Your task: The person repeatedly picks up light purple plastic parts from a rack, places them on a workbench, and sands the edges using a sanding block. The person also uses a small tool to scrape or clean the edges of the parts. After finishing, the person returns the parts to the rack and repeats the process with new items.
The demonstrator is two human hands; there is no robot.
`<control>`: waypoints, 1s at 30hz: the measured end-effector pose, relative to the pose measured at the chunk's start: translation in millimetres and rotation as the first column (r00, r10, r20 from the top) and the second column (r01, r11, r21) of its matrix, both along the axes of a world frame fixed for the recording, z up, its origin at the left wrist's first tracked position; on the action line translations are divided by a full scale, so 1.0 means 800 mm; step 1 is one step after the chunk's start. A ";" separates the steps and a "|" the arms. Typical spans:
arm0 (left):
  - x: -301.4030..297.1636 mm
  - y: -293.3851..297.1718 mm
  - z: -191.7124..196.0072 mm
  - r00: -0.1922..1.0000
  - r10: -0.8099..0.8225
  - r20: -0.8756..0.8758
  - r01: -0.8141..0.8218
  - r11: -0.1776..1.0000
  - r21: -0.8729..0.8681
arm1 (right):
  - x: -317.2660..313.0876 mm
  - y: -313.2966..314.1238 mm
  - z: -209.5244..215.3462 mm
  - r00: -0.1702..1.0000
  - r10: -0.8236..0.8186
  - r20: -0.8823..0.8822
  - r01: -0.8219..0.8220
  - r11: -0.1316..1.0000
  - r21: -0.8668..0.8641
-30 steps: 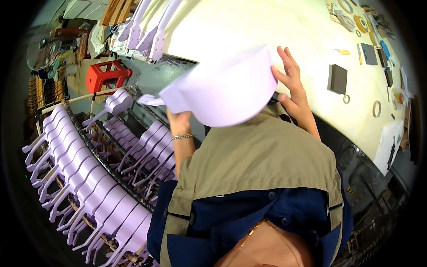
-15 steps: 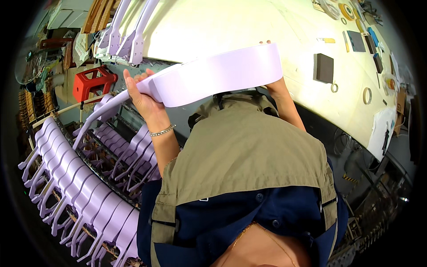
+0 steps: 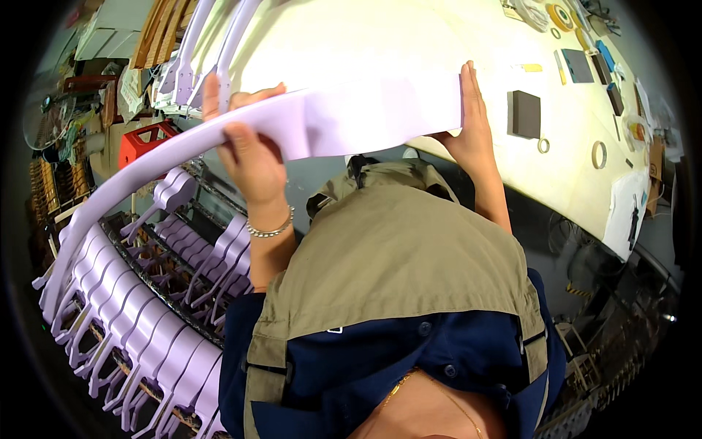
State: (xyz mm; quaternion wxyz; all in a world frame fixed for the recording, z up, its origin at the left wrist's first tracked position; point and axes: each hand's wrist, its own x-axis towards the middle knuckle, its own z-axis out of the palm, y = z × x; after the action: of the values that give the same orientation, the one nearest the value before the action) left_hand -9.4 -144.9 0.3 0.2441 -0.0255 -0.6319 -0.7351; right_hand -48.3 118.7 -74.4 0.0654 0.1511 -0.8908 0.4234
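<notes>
A glossy lavender guitar point(image 3: 380, 117) is held up edge-on in front of my chest, its curved side facing me and its neck sweeping down to the lower left. My left hand point(image 3: 256, 164) is closed round the neck near where it joins the body, with thumb and fingers on either side. Against the rounded end of the body, my right hand point(image 3: 474, 135) presses its palm, the fingers straight and pointing up. The guitar's headstock overlaps a row of similar lavender guitars point(image 3: 139, 293) at the left. Its far face is hidden.
A pale worktable point(image 3: 585, 175) spreads ahead and right, bearing a dark block point(image 3: 524, 114), tape rolls point(image 3: 599, 154) and sanding pads. More lavender necks point(image 3: 234, 44) lie at its far left. A red stool point(image 3: 142, 143) stands beyond the rack point(image 3: 135, 256).
The guitar has turned, its neck swinging toward me and lower left over the row of guitars. My right hand has shifted from behind the body's end to flat against it.
</notes>
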 end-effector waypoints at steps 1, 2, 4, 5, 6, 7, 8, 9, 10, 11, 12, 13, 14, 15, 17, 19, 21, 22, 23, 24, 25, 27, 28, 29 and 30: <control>-0.005 0.009 0.008 0.999 -0.038 -0.015 0.037 0.998 -0.059 | 0.001 -0.001 0.007 0.998 0.001 -0.056 0.004 0.997 0.078; -0.011 0.017 0.015 0.997 -0.077 -0.028 0.074 0.990 -0.119 | 0.001 -0.002 0.013 0.994 0.004 -0.111 0.013 0.988 0.155; -0.019 0.032 0.020 0.985 -0.161 -0.054 0.152 0.978 -0.144 | 0.001 -0.010 0.021 0.990 0.026 -0.142 0.007 0.973 0.230; -0.023 0.038 0.024 0.984 -0.172 -0.052 0.161 0.972 -0.173 | 0.001 -0.016 0.026 0.987 0.037 -0.156 0.006 0.964 0.267; -0.026 0.044 0.027 0.981 -0.187 -0.048 0.174 0.965 -0.199 | 0.003 -0.023 0.031 0.988 0.047 -0.150 -0.022 0.986 0.168; -0.029 0.047 0.030 0.979 -0.200 -0.043 0.186 0.956 -0.225 | 0.003 -0.025 0.038 0.991 0.069 -0.116 -0.060 0.995 0.083; -0.033 0.048 0.030 0.976 -0.209 -0.054 0.191 0.953 -0.237 | 0.002 -0.026 0.045 0.992 0.095 -0.084 -0.096 0.995 -0.004; -0.036 0.051 0.031 0.970 -0.232 -0.070 0.216 0.959 -0.181 | 0.003 -0.026 0.048 0.991 0.118 -0.054 -0.123 0.988 -0.091; -0.039 0.054 0.032 0.963 -0.253 -0.087 0.242 0.962 -0.125 | 0.003 -0.024 0.046 0.991 0.116 -0.062 -0.121 0.989 -0.089; -0.042 0.056 0.031 0.957 -0.273 -0.103 0.267 0.961 -0.069 | 0.003 -0.023 0.041 0.991 0.114 -0.070 -0.120 0.989 -0.087; -0.047 0.052 0.030 0.946 -0.306 -0.105 0.294 0.948 -0.118 | 0.001 -0.020 0.037 0.991 0.112 -0.078 -0.119 0.989 -0.087; -0.053 0.043 0.026 0.934 -0.341 -0.105 0.322 0.932 -0.167 | -0.001 -0.016 0.031 0.994 0.060 -0.090 -0.057 0.998 0.035; -0.058 0.032 0.021 0.921 -0.377 -0.104 0.349 0.912 -0.215 | -0.004 -0.009 0.022 0.994 0.008 -0.107 0.009 0.988 0.156; -0.061 0.017 0.017 0.932 -0.358 -0.060 0.342 0.921 -0.185 | -0.007 -0.002 0.012 0.991 -0.040 -0.125 0.073 0.959 0.274; -0.066 -0.015 0.007 0.944 -0.330 0.021 0.330 0.936 -0.126 | -0.014 0.017 -0.014 0.977 -0.214 0.003 0.206 0.945 0.253; -0.064 -0.045 -0.003 0.981 -0.183 0.058 0.176 0.978 0.108 | -0.012 0.031 -0.052 0.971 -0.224 0.087 0.234 0.964 -0.129; -0.058 -0.072 -0.017 0.972 -0.020 0.233 -0.037 0.970 0.240 | 0.000 0.029 -0.081 0.932 -0.104 0.347 0.271 0.837 -0.475; -0.054 -0.081 -0.026 0.961 0.028 0.277 -0.111 0.952 0.287 | 0.009 0.028 -0.079 0.889 0.014 0.459 0.274 0.784 -0.556; -0.051 -0.089 -0.036 0.944 0.075 0.323 -0.186 0.926 0.329 | 0.015 0.026 -0.082 0.839 0.106 0.534 0.271 0.769 -0.579; -0.043 -0.100 -0.044 0.927 0.074 0.369 -0.213 0.910 0.355 | 0.020 0.019 -0.084 0.827 0.174 0.535 0.249 0.739 -0.626; -0.037 -0.106 -0.053 0.913 0.093 0.398 -0.246 0.903 0.352 | 0.026 0.010 -0.082 0.812 0.238 0.533 0.232 0.706 -0.669; -0.029 -0.111 -0.069 0.889 0.089 0.449 -0.288 0.872 0.396 | 0.033 -0.008 -0.070 0.791 0.285 0.541 0.256 0.649 -0.717; -0.026 -0.114 -0.074 0.885 0.078 0.459 -0.289 0.865 0.410 | 0.035 -0.013 -0.061 0.780 0.313 0.542 0.264 0.621 -0.738; -0.024 -0.117 -0.079 0.880 0.066 0.470 -0.291 0.858 0.424 | 0.037 -0.015 -0.057 0.779 0.301 0.549 0.274 0.624 -0.732; -0.022 -0.117 -0.081 0.876 0.056 0.479 -0.293 0.850 0.437 | 0.039 -0.016 -0.055 0.779 0.292 0.555 0.284 0.625 -0.727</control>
State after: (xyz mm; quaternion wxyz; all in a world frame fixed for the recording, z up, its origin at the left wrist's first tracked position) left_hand -26.7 -238.9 -64.4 0.1573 0.2675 -0.4598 -0.8320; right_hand -17.1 106.0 -118.2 -0.1768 -0.0402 -0.5846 0.7908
